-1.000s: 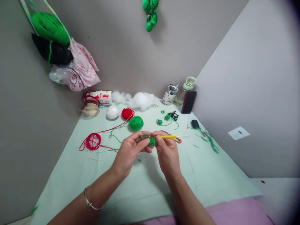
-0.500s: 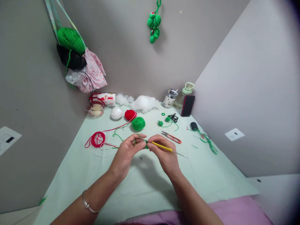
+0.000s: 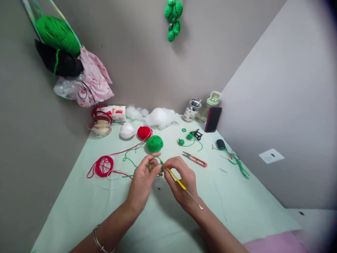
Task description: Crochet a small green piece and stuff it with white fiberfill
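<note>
My left hand (image 3: 144, 175) is closed in a pinch on a small green crochet piece (image 3: 161, 168), mostly covered by the fingertips. Green yarn loops over its raised fingers and trails toward the green yarn ball (image 3: 154, 143). My right hand (image 3: 181, 178) is closed around a yellow-handled crochet hook (image 3: 176, 179). One end of the hook reaches the green piece; the bare metal end points down toward my right wrist. Orange thread snips (image 3: 195, 159) lie just beyond my right hand.
Red (image 3: 144, 133) and white yarn balls (image 3: 127, 131), white stuffing (image 3: 160, 117) and a clear tub (image 3: 101, 126) stand along the back left. A phone (image 3: 213, 119) leans by a bottle (image 3: 209, 107) and pen cup (image 3: 192, 111). A red yarn coil (image 3: 104, 166) lies left.
The crochet hook has swung, its free metal end now pointing lower toward my right wrist. Both hands stay together at the green piece. The whole view has shifted slightly.
</note>
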### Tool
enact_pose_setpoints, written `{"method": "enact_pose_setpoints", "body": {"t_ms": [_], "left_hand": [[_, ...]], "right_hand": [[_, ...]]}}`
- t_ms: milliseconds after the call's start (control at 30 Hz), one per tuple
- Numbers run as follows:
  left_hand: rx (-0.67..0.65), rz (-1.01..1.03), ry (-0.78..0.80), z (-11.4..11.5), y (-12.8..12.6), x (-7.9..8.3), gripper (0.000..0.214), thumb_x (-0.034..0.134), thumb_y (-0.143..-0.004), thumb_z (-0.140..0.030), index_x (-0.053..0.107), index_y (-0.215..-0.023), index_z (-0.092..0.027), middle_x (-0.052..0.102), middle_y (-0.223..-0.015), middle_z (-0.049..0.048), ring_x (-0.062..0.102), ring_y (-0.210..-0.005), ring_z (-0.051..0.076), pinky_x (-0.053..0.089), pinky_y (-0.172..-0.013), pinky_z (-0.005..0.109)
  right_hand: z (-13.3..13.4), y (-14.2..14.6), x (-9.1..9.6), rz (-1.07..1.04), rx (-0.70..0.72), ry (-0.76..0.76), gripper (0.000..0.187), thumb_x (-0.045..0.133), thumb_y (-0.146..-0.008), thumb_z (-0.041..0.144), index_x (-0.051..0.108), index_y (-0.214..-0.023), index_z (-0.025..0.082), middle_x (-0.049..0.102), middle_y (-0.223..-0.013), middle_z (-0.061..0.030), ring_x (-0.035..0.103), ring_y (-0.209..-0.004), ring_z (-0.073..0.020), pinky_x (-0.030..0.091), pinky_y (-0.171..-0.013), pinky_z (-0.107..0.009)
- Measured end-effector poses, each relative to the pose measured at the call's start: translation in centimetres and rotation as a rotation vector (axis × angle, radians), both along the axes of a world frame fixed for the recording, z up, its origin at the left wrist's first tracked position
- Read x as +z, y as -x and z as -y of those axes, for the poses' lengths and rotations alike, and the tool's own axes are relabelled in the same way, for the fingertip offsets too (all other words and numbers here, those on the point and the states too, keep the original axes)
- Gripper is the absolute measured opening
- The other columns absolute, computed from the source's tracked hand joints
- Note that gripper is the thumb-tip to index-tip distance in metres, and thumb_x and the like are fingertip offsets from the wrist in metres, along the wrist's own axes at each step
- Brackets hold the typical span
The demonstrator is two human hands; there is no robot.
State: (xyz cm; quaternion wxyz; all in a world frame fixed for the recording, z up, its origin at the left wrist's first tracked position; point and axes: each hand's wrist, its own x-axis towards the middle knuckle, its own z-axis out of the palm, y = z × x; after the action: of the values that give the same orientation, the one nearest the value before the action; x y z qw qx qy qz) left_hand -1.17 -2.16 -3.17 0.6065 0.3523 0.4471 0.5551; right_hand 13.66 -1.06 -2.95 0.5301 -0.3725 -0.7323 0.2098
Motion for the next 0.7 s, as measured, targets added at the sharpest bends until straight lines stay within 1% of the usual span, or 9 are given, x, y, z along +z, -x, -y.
{"method": "enact_pose_setpoints", "body": {"t_ms": [100, 167, 233, 300, 367, 433, 533, 633, 700], "left_hand": [[-0.042, 0.016, 0.008, -0.7, 0.0, -0.6, 0.036, 0.081, -0.089, -0.032, 0.072, -0.124, -0.025, 0.064, -0.102, 0.0007, 0.062, -0.100, 0.017, 0.049, -0.090, 0.026], [-0.049, 0.036, 0.037, -1.1, 0.0, -0.7, 0.041, 0.083, -0.086, -0.028, 0.072, -0.125, -0.025, 0.064, -0.101, 0.0004, 0.062, -0.100, 0.017, 0.049, -0.091, 0.026], [-0.024, 0.036, 0.075, -1.4, -0.1, -0.9, 0.044, 0.083, -0.082, -0.023, 0.072, -0.124, -0.024, 0.061, -0.093, -0.0016, 0.061, -0.092, 0.016, 0.050, -0.086, 0.025], [-0.008, 0.014, 0.107, -1.7, -0.2, -1.1, 0.045, 0.082, -0.080, -0.020, 0.071, -0.124, -0.023, 0.060, -0.087, -0.0030, 0.059, -0.084, 0.015, 0.049, -0.081, 0.024], [-0.023, -0.003, 0.128, -1.9, -0.1, -1.5, 0.042, 0.081, -0.082, -0.021, 0.072, -0.123, -0.023, 0.062, -0.087, -0.0023, 0.060, -0.085, 0.015, 0.049, -0.081, 0.024], [-0.048, 0.019, 0.140, -1.9, 0.1, -1.8, 0.035, 0.080, -0.087, -0.026, 0.075, -0.121, -0.023, 0.065, -0.091, -0.0005, 0.062, -0.090, 0.016, 0.050, -0.086, 0.026], [-0.086, 0.112, 0.170, -2.0, 0.4, -2.2, 0.029, 0.081, -0.090, -0.036, 0.079, -0.115, -0.021, 0.067, -0.091, 0.0013, 0.063, -0.091, 0.016, 0.050, -0.088, 0.026], [-0.098, 0.204, 0.230, -2.1, 0.7, -2.4, 0.033, 0.090, -0.082, -0.038, 0.081, -0.108, -0.019, 0.066, -0.083, -0.0004, 0.061, -0.083, 0.014, 0.050, -0.082, 0.024], [-0.073, 0.254, 0.280, -2.1, 0.9, -2.7, 0.035, 0.094, -0.076, -0.036, 0.080, -0.104, -0.018, 0.066, -0.081, -0.0013, 0.061, -0.079, 0.013, 0.051, -0.079, 0.024]], "right_hand": [[-0.7, 0.1, -0.5, -0.114, -0.040, 0.173, 0.012, 0.069, -0.095, 0.014, 0.071, -0.090, 0.024, 0.073, -0.085, -0.0017, 0.070, -0.077, -0.0159, 0.058, -0.071, -0.027], [-0.7, 0.1, -1.1, -0.156, -0.060, 0.226, 0.011, 0.071, -0.094, 0.015, 0.072, -0.089, 0.025, 0.073, -0.084, -0.0017, 0.070, -0.076, -0.0167, 0.059, -0.070, -0.028], [-0.5, 0.0, -1.9, -0.097, -0.055, 0.143, 0.013, 0.069, -0.095, 0.013, 0.073, -0.094, 0.025, 0.074, -0.085, -0.0030, 0.071, -0.078, -0.0181, 0.060, -0.071, -0.030], [-0.1, -0.2, -2.7, 0.043, -0.042, -0.004, 0.023, 0.064, -0.097, 0.009, 0.075, -0.106, 0.027, 0.076, -0.091, -0.0054, 0.072, -0.080, -0.0183, 0.060, -0.070, -0.030], [0.2, -0.4, -3.3, 0.194, -0.054, -0.107, 0.033, 0.061, -0.098, 0.007, 0.074, -0.120, 0.029, 0.077, -0.098, -0.0071, 0.073, -0.081, -0.0180, 0.059, -0.069, -0.028], [0.3, -0.4, -3.4, 0.324, -0.077, -0.154, 0.039, 0.058, -0.100, 0.008, 0.072, -0.128, 0.030, 0.079, -0.101, -0.0078, 0.074, -0.082, -0.0189, 0.059, -0.068, -0.029], [0.1, -0.2, -3.3, 0.431, -0.100, -0.228, 0.040, 0.055, -0.101, 0.008, 0.072, -0.132, 0.029, 0.080, -0.099, -0.0086, 0.073, -0.081, -0.0217, 0.059, -0.068, -0.032], [-0.1, 0.1, -3.6, 0.454, -0.095, -0.270, 0.041, 0.055, -0.101, 0.007, 0.071, -0.133, 0.025, 0.080, -0.093, -0.0100, 0.072, -0.080, -0.0230, 0.059, -0.068, -0.033], [-0.1, 0.1, -4.0, 0.448, -0.055, -0.235, 0.043, 0.055, -0.100, 0.006, 0.071, -0.135, 0.025, 0.080, -0.095, -0.0103, 0.072, -0.082, -0.0229, 0.060, -0.068, -0.033]]}}
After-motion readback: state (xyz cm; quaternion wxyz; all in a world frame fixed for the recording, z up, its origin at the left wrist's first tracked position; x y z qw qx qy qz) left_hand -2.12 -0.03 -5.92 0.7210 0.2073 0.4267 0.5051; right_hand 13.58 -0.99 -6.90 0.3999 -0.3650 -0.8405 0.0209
